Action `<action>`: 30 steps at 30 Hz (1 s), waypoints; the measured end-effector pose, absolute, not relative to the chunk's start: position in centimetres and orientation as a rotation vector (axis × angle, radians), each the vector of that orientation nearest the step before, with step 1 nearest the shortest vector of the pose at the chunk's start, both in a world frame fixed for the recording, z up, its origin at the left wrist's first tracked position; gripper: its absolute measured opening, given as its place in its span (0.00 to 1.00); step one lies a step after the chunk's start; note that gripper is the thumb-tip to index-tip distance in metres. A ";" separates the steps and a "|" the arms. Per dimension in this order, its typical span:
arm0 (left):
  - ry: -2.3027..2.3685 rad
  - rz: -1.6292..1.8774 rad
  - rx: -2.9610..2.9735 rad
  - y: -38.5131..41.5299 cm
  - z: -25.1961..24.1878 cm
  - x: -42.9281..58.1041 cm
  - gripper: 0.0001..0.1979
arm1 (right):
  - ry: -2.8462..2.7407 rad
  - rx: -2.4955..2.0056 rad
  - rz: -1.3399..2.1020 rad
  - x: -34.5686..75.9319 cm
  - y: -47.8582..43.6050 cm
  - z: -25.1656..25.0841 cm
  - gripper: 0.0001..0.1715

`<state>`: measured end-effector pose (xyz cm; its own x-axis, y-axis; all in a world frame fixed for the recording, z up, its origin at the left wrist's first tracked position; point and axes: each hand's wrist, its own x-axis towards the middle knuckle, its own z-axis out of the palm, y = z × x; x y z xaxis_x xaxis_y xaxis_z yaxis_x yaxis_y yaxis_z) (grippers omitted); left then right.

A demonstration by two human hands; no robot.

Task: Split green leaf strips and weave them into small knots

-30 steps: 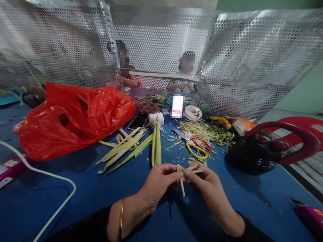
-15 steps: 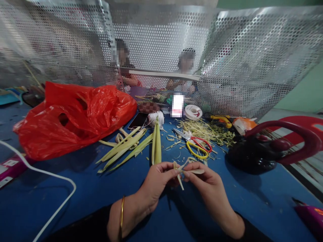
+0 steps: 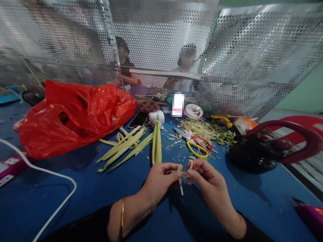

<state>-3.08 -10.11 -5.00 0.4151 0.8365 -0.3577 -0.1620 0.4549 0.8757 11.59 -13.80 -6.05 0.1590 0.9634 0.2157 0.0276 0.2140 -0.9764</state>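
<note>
Left hand point(image 3: 159, 179) pinches a pale leaf strip point(image 3: 181, 185), thumb against fingers. Right hand point(image 3: 211, 183) pinches a looped piece point(image 3: 191, 164) beside it.

blue table point(image 3: 101, 188) with scissors point(image 3: 189, 137) and husks point(image 3: 129, 144)

Craft workshop
Scissors point(image 3: 198, 147) and plant trimmings point(image 3: 202, 131) right of centre; perforated screen point(image 3: 156, 40) across the top.

bare bench point(image 3: 101, 193) lies open between the white cable point(image 3: 74, 183) and left hand point(image 3: 159, 178); toward the far edge, corn husks point(image 3: 129, 144), scissors point(image 3: 187, 135) and a perforated metal screen point(image 3: 158, 38) block the way; a black kettle point(image 3: 252, 159) crowds the right edge.
</note>
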 end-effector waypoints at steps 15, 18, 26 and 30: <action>0.996 0.807 0.900 -10.0 -5.2 -3.2 0.10 | -1.603 -1.371 0.580 12.2 -14.2 -6.4 0.09; 1.014 0.813 0.979 -10.0 -5.3 -3.1 0.09 | -1.643 -1.362 0.559 12.1 -14.2 -6.3 0.10; 1.123 0.815 1.310 -10.2 -5.6 -3.4 0.10 | -1.591 -1.447 0.533 11.9 -14.2 -6.4 0.06; 1.150 0.832 1.397 -10.3 -5.7 -3.4 0.09 | -1.607 -1.424 0.499 11.9 -14.2 -6.3 0.09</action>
